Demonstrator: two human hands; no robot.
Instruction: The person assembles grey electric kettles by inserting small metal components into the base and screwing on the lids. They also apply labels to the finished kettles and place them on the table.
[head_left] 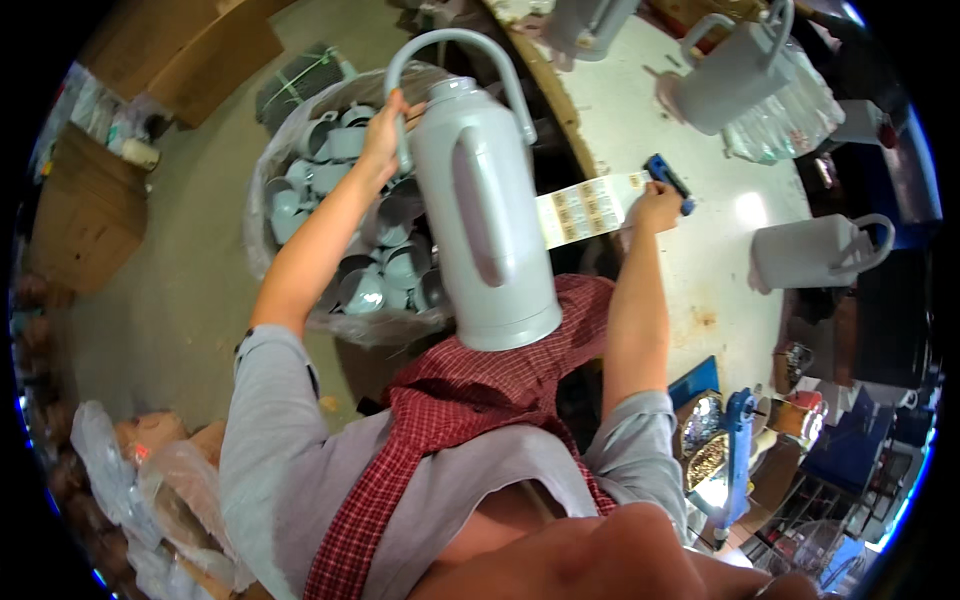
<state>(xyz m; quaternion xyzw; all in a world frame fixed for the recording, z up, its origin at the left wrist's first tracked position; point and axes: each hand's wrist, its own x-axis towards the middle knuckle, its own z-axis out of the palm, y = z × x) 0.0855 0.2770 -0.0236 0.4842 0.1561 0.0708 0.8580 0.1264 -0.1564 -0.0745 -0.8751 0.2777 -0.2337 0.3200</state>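
Note:
A tall pale grey vacuum flask [487, 215] hangs tilted in front of my chest, its side handle facing up and its hoop carrying handle raised at the top. My left hand [388, 135] is closed at its upper end, fingers by the foot of the hoop. To the right of the flask, a strip of printed labels [582, 211] stretches toward the table. The far end of that strip is pinched in my right hand [655, 208]. Touching or just beyond those fingers lies a small blue tool [671, 184]; whether I grip it too, I cannot tell.
Left of the flask stands a plastic-lined container [262, 225] full of grey cup-like parts. More grey flasks [735, 80] are on the white table [715, 260], one lying at its right side [805, 252]. Cardboard boxes [85, 210] and plastic bags [180, 490] sit on the floor. A blue hand press [738, 455] is at the lower right.

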